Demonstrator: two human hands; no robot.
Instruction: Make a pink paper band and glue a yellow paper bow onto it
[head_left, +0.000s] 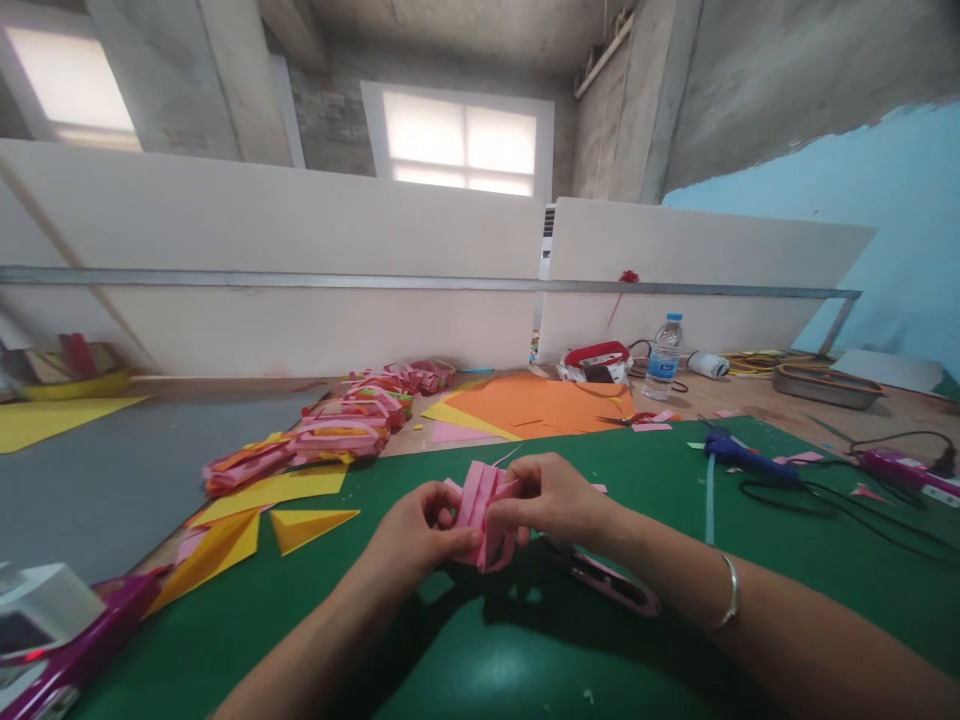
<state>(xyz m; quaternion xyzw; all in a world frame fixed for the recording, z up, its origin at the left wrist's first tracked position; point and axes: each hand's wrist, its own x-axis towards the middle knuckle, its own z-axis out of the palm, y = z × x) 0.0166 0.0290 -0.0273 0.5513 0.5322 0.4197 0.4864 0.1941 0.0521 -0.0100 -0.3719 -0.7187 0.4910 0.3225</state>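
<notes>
pink folded paper [472, 497] is held above the green mat [480, 655], the left hand [421, 528] gripping its left side, the right hand [559, 497] pinching its right side (a silvery bangle [735, 588] circles that wrist). near the right hand, a pink-edged tool [613, 583] lies on the mat.

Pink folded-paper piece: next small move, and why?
I'd probably press the right side of the pink folded-paper piece flatter with the right hand, using the left hand as support. Both hands grip it, the right pinches that side, and its lower right part appears to bow outward instead of lying flat.
</notes>
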